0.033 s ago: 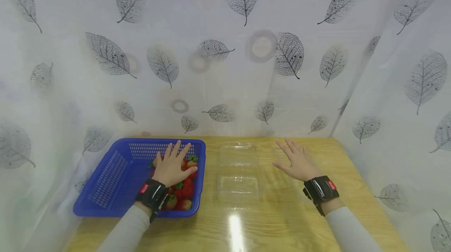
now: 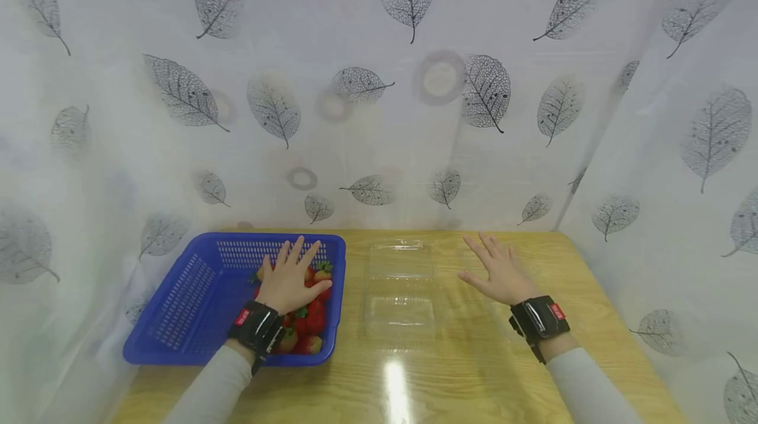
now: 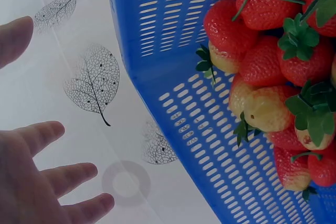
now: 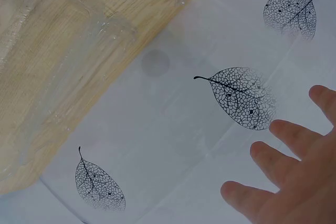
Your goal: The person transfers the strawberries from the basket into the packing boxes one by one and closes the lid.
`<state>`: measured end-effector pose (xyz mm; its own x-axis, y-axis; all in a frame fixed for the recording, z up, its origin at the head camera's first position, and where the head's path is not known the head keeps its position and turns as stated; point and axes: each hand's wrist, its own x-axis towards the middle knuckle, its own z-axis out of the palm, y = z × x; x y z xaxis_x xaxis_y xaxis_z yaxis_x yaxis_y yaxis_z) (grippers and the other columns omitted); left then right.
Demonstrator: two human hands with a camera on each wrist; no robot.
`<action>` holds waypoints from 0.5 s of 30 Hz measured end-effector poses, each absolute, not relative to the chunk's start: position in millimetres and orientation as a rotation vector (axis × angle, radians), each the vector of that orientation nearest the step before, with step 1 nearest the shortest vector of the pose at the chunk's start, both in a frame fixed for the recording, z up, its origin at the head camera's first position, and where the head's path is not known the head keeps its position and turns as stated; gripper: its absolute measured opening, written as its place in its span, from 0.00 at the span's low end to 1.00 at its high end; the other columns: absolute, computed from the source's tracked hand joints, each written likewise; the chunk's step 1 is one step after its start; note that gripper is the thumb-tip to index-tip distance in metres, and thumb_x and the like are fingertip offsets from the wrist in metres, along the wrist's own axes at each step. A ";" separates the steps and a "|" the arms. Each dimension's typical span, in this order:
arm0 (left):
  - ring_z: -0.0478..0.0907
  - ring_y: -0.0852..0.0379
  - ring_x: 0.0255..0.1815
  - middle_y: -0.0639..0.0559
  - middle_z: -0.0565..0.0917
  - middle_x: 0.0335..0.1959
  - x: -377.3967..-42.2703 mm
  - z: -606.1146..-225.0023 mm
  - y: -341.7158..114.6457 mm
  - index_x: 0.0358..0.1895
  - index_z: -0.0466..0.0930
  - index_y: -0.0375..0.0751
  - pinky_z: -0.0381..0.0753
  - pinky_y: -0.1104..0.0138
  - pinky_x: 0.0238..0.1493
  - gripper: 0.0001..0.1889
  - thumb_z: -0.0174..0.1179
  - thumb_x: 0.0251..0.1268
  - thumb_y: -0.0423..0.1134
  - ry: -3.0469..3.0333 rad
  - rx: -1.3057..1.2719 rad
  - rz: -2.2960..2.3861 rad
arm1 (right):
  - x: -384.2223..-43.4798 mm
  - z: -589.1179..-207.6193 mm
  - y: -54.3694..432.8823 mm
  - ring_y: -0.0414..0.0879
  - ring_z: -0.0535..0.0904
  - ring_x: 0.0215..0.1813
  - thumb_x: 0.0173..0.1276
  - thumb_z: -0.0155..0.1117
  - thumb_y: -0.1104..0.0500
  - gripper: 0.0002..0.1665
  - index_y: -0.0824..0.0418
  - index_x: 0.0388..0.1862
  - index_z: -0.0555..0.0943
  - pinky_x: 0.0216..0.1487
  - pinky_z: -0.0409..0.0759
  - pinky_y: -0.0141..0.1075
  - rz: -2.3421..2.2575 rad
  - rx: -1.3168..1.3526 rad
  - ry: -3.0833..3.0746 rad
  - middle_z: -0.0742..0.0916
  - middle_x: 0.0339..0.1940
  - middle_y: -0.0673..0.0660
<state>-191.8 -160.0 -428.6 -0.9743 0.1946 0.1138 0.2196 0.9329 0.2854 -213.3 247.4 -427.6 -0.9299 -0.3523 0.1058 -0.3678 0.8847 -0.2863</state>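
My left hand (image 2: 288, 284) hovers over the blue basket (image 2: 339, 292), fingers spread and straight, holding nothing. Red strawberries (image 2: 316, 316) with green leaves, some pale at one end, fill the basket's right side, partly hidden under that hand. In the left wrist view the strawberries (image 3: 268, 61) lie piled inside the slotted basket (image 3: 123, 30). My right hand (image 2: 502, 277) is also spread and holds nothing, over the table to the right of a clear plastic box (image 2: 401, 315). Its straight fingers show in the right wrist view, with clear plastic (image 4: 68, 61) on the table.
A wooden table (image 2: 331, 397) bears everything, with a bright light reflection near its front. White curtain (image 2: 379, 141) printed with dark leaves hangs behind it and at both sides. A faint clear plastic piece lies beneath the right hand. Black bands (image 2: 539, 318) circle both wrists.
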 end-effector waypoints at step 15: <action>0.49 0.33 0.68 0.36 0.55 0.69 -197.6 -431.9 -165.7 0.68 0.58 0.42 0.44 0.33 0.59 0.38 0.54 0.58 0.58 -3.010 -0.315 -0.441 | -212.5 -429.9 235.5 0.66 0.60 0.65 0.65 0.57 0.48 0.38 0.64 0.69 0.59 0.61 0.57 0.61 0.648 0.678 -2.941 0.65 0.66 0.70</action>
